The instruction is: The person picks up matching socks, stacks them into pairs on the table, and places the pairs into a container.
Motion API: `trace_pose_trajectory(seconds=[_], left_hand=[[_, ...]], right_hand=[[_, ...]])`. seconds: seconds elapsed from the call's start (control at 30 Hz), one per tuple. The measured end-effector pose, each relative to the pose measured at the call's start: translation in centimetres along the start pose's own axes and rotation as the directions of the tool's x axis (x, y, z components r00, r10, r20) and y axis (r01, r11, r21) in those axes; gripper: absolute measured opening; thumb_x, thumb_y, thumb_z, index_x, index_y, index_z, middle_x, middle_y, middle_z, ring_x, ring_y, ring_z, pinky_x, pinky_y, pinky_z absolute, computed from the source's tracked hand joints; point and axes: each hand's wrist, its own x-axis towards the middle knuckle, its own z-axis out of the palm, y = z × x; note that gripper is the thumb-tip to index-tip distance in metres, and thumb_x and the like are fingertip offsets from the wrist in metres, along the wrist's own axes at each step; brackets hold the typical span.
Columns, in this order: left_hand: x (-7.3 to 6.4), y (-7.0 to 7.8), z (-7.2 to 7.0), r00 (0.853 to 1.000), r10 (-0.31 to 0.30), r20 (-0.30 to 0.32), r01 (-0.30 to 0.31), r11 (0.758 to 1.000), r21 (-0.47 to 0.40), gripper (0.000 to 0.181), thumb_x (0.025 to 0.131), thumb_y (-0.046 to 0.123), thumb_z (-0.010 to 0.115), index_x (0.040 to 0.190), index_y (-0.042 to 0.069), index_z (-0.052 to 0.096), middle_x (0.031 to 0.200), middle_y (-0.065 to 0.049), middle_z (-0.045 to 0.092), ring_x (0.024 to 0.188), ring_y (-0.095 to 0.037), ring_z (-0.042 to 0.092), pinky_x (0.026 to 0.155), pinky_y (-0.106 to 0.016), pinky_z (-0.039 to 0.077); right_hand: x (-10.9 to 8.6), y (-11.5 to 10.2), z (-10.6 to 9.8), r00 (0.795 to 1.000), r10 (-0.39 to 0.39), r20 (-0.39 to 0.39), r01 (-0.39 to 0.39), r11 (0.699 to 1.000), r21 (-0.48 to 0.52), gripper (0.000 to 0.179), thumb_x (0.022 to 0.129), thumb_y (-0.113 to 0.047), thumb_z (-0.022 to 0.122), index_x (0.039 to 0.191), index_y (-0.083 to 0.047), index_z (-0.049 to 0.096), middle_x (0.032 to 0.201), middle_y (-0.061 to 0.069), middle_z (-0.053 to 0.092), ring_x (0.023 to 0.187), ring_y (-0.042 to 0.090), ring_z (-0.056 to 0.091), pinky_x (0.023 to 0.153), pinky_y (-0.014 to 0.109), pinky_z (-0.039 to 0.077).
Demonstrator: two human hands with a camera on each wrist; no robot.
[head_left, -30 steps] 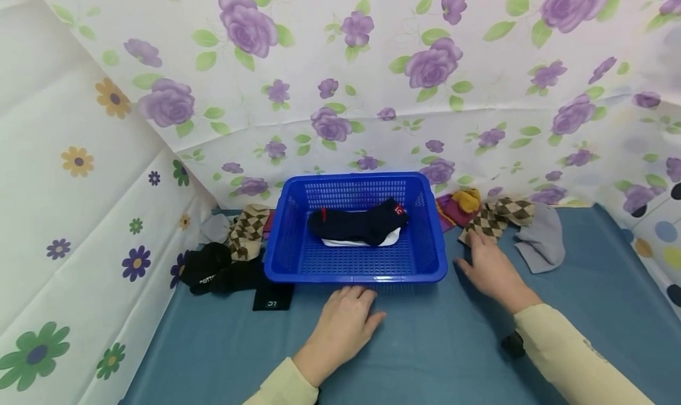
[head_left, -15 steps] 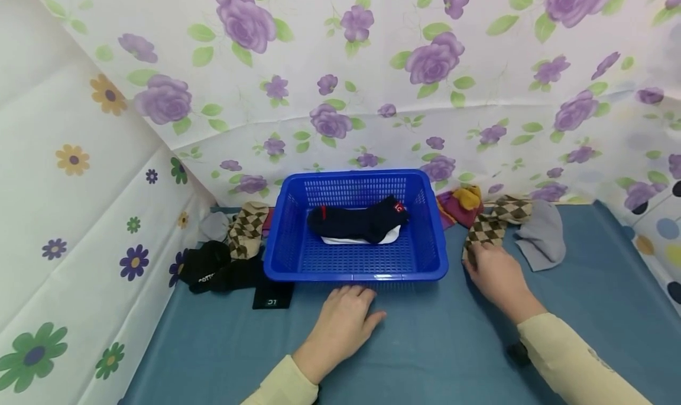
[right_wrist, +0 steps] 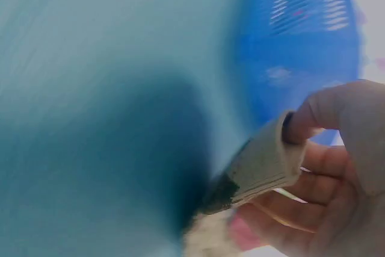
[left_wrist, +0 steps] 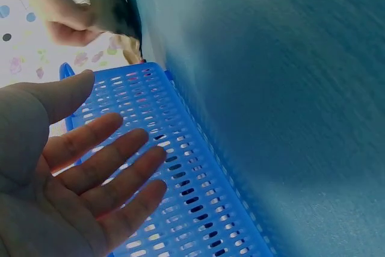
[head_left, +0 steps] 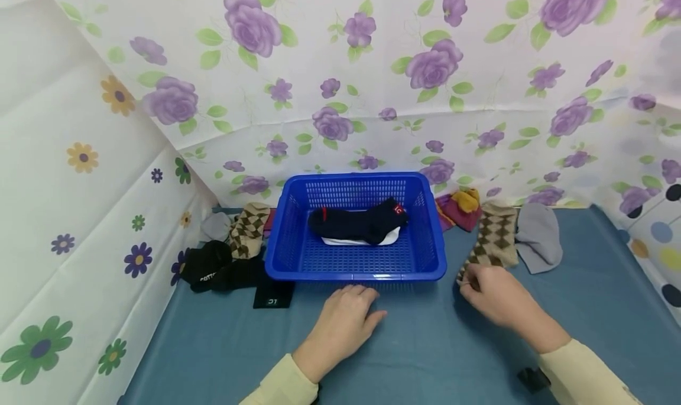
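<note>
My right hand (head_left: 497, 295) pinches the near end of a beige and brown argyle sock (head_left: 492, 239), right of the blue basket (head_left: 355, 278). In the right wrist view the sock's cuff (right_wrist: 271, 157) is between thumb and fingers. My left hand (head_left: 343, 325) lies just in front of the basket with fingers extended. The left wrist view shows that hand (left_wrist: 90, 173) with spread fingers beside the basket's perforated wall (left_wrist: 180, 173). Inside the basket a dark navy sock (head_left: 353, 223) with a red mark lies over something white (head_left: 391, 237).
Left of the basket lie a second argyle sock (head_left: 248, 230), black socks (head_left: 213, 269), a grey sock (head_left: 215, 226) and a black labelled piece (head_left: 273, 295). To the right are a maroon and yellow sock (head_left: 461, 207) and a grey sock (head_left: 538, 236). Floral sheeting (head_left: 340, 80) walls the back.
My right hand first reached the argyle sock, then took its near end and drew it toward me, so the sock straightened out. The left hand and basket stayed put.
</note>
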Motion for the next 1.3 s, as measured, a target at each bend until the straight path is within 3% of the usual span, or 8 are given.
trace_pose_trajectory(seconds=[0.17,0.3,0.43,0.57,0.67,0.83,1.07,1.3], left_hand=[[0.4,0.6,-0.6,1.000,0.027,0.010,-0.026,0.996,-0.085,0.032,0.087,0.043,0.062,0.110,0.020,0.064,0.101,0.005,0.066,0.094,-0.010,0.061,0.080,-0.031,0.051],[0.9,1.8,-1.7,0.999,0.033,0.003,-0.031,0.968,-0.247,0.048,0.085,0.053,0.060,0.124,0.024,0.056,0.119,0.009,0.061,0.109,-0.007,0.057,0.089,-0.030,0.050],[1.6,3.3,-2.9,0.995,0.071,-0.064,-0.092,0.894,-0.438,0.061,0.082,0.060,0.057,0.134,0.030,0.045,0.131,0.013,0.052,0.120,-0.004,0.051,0.094,-0.029,0.048],[2.3,4.2,-3.7,0.980,0.124,-0.156,-0.191,0.808,-0.558,0.048,0.086,0.051,0.059,0.128,0.030,0.049,0.124,0.013,0.056,0.113,0.001,0.053,0.089,-0.025,0.050],[2.6,4.4,-3.9,0.973,0.137,-0.187,-0.225,0.754,-0.617,0.035,0.090,0.043,0.058,0.119,0.026,0.057,0.111,0.012,0.064,0.090,0.004,0.057,0.073,-0.017,0.050],[2.8,4.4,-4.0,0.973,0.136,-0.187,-0.228,0.704,-0.672,0.026,0.092,0.040,0.055,0.112,0.026,0.061,0.098,0.011,0.067,0.065,0.002,0.052,0.056,-0.012,0.044],[3.2,4.6,-4.1,0.976,0.115,-0.186,-0.218,0.587,-0.780,0.020,0.086,0.037,0.064,0.104,0.027,0.064,0.092,0.009,0.070,0.079,0.005,0.063,0.066,-0.018,0.052],[3.0,4.1,-3.6,0.977,0.066,-0.202,-0.198,0.634,-0.748,0.014,0.083,0.036,0.069,0.093,0.026,0.067,0.085,0.012,0.068,0.071,0.004,0.059,0.060,-0.016,0.049]], right_hand=[[-1.8,-3.6,-3.6,0.996,-0.079,0.048,0.070,0.984,0.163,0.014,0.093,-0.026,0.055,0.079,-0.022,0.057,0.063,-0.005,0.052,0.053,0.008,0.045,0.049,0.025,0.037],[-2.7,-6.3,-6.1,0.983,-0.160,0.088,0.122,0.933,0.337,0.015,0.096,-0.032,0.051,0.085,-0.025,0.059,0.065,-0.006,0.052,0.053,0.007,0.046,0.049,0.025,0.039],[-3.1,-8.4,-7.4,0.948,-0.287,0.138,0.182,0.845,0.503,0.012,0.099,-0.025,0.047,0.092,-0.021,0.056,0.067,-0.002,0.045,0.053,0.007,0.040,0.049,0.027,0.037],[-3.5,-10.0,-7.8,0.916,-0.370,0.158,0.208,0.772,0.601,0.015,0.100,-0.026,0.045,0.098,-0.018,0.058,0.074,0.000,0.055,0.057,0.011,0.047,0.052,0.028,0.042],[-3.7,-10.8,-7.9,0.914,-0.380,0.144,0.213,0.750,0.626,0.020,0.098,-0.033,0.047,0.104,-0.021,0.062,0.088,-0.002,0.066,0.068,0.014,0.059,0.059,0.029,0.049],[-4.1,-11.6,-8.1,0.911,-0.409,0.049,0.309,0.756,0.576,0.020,0.092,-0.034,0.058,0.108,-0.026,0.065,0.099,-0.009,0.068,0.077,0.009,0.065,0.064,0.027,0.054],[-4.5,-12.3,-9.7,0.911,-0.393,-0.128,0.397,0.743,0.539,0.016,0.093,-0.022,0.057,0.105,-0.026,0.067,0.096,-0.008,0.069,0.077,0.007,0.068,0.062,0.026,0.055],[-4.9,-11.9,-11.3,0.837,-0.416,-0.355,0.540,0.733,0.414,0.028,0.088,-0.002,0.061,0.106,-0.023,0.066,0.098,-0.008,0.070,0.077,0.003,0.068,0.056,0.019,0.049]])
